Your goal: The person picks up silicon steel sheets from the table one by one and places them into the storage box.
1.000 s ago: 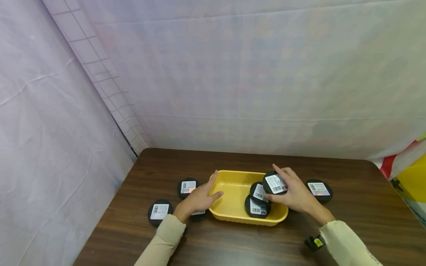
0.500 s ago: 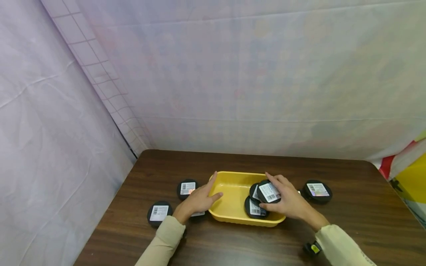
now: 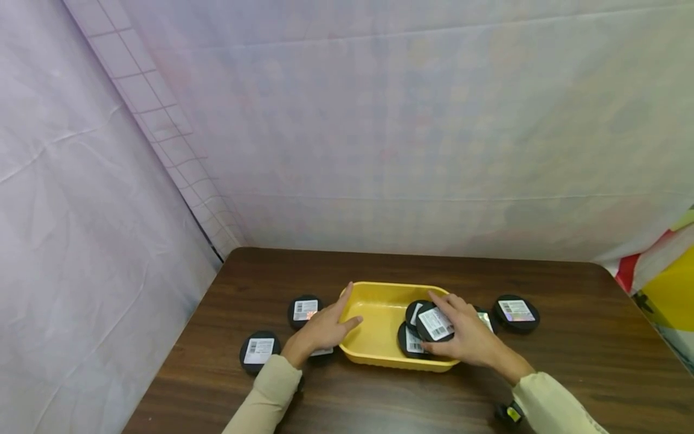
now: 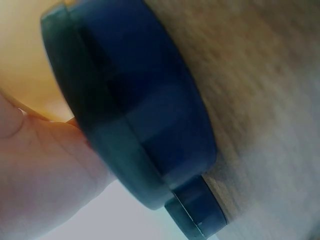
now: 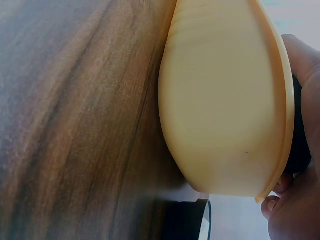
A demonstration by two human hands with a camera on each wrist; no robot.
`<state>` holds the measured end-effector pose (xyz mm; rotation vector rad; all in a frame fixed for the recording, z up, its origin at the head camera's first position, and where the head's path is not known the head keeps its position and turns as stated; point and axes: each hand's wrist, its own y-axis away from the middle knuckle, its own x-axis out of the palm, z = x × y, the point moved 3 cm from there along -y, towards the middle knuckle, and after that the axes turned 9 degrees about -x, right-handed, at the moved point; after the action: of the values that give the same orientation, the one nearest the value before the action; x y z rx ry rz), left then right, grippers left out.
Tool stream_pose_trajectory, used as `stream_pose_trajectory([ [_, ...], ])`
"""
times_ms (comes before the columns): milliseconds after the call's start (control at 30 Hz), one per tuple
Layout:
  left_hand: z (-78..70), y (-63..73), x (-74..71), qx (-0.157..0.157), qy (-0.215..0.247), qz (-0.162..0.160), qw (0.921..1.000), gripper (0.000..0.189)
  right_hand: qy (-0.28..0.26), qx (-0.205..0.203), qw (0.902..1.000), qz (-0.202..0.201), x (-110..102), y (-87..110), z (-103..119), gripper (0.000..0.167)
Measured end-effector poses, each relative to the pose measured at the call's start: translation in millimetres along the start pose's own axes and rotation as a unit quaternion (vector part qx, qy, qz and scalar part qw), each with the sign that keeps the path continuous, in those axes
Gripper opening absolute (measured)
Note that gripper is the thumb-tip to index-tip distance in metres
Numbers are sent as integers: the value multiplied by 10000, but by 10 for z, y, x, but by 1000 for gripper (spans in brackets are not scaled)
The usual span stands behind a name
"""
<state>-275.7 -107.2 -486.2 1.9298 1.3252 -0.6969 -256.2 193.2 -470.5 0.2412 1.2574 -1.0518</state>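
A yellow plastic tray (image 3: 374, 328) stands on the table. My right hand (image 3: 470, 333) grips a flat round black container (image 3: 435, 323) with a white barcode label, low inside the tray's right end. It overlaps two similar labelled containers in the tray, one behind (image 3: 413, 312) and one in front (image 3: 410, 342). In the right wrist view, fingers (image 5: 297, 55) reach over the tray's rim with a dark edge of the container behind it. My left hand (image 3: 321, 331) is at the tray's left rim, index finger and thumb spread, holding nothing.
Left of the tray lie more such containers, one at the front (image 3: 259, 351), one behind (image 3: 305, 311) and one partly under my left hand (image 3: 323, 353). Two others lie to the right, one beside my right hand (image 3: 485, 319) and one further out (image 3: 516, 313). A pale curtain (image 3: 379, 150) hangs behind the table.
My right hand has moved left and down with the container, lowering it over the others in the tray. The tray has slid slightly left at its right end. My left hand stays put.
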Motion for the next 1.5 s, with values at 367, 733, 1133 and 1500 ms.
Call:
stream_pose_trajectory([
  [367,9,4,-3,4,-68,-27,10000,78,107,12,9999,59,40,15,-2,104],
  [733,-7,5,-16,-39,9,-19,10000,78,-52,-175,9998,11,62,29,-25,99],
  [1133,-4,8,-11,-68,4,5,10000,78,-88,-288,9995,74,65,47,-8,100],
  [1500,-5,9,-4,-30,21,-5,10000,78,-127,-362,9993,42,67,76,-12,99],
])
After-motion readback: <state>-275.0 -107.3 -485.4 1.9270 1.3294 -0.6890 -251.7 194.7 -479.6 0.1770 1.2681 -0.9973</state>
